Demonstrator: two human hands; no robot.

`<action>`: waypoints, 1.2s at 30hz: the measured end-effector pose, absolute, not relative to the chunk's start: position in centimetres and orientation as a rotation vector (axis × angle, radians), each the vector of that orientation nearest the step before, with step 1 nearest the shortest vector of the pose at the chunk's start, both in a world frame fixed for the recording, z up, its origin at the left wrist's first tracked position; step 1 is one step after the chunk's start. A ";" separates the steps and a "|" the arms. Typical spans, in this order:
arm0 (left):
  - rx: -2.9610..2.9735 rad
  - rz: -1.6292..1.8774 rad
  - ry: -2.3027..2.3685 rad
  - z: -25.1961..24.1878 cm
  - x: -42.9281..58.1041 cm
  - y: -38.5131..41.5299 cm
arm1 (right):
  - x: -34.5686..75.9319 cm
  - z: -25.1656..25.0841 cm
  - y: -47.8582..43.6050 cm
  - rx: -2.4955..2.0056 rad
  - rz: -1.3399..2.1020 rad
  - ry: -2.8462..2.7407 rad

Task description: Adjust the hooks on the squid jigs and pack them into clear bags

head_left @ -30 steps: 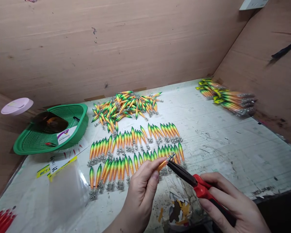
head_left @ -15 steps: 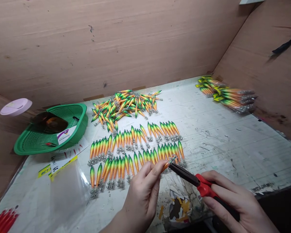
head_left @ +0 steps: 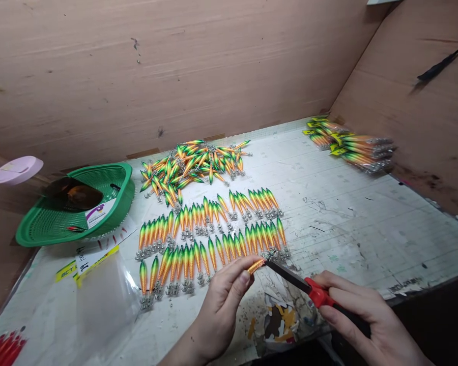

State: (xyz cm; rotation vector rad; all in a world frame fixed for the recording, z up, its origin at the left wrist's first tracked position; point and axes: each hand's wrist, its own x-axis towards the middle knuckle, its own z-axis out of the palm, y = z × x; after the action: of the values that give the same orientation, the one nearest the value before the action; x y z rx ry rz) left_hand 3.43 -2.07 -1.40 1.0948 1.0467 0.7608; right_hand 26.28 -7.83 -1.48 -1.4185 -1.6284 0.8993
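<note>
Head view took in the pale table point(head_left: 339, 183), with the green basket point(head_left: 127, 189) at its left and a loose pile point(head_left: 193, 162) of lures beyond neat rows point(head_left: 197, 258). The left hand point(head_left: 222, 300) and right hand point(head_left: 379, 317) met low in front of those rows. The right hand's fingers were wrapped round the pliers point(head_left: 316, 293), which had rolled since half a second before, so their dark jaws now showed narrower, nearly edge-on. I could not tell whether the tips were clamped on anything. The left thumb and forefinger pinched one lure point(head_left: 256, 266), its orange body lying flatter and barer than before, its end just at the plier tips. That suggested a fresh angle on that end, the work there unfinished.
</note>
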 end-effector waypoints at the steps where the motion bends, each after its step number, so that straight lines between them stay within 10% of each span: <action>1: 0.979 0.749 1.055 -1.6 3.5 -2.2 | 26.3 -1.5 -7.8 -1.416 0.923 -1.622; 11: 0.494 0.718 0.818 -2.0 4.8 -2.6 | 26.4 -0.5 -8.0 -1.451 0.911 -1.620; 36: 1.409 1.013 1.228 -1.8 4.5 -3.4 | 26.8 0.3 -6.8 -1.405 0.750 -2.043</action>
State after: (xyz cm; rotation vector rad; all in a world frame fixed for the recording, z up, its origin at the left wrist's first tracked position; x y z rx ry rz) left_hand 4.49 -3.36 -1.81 1.4094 1.2284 1.0130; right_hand 26.78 -6.83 0.33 -1.4050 -2.0435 0.7505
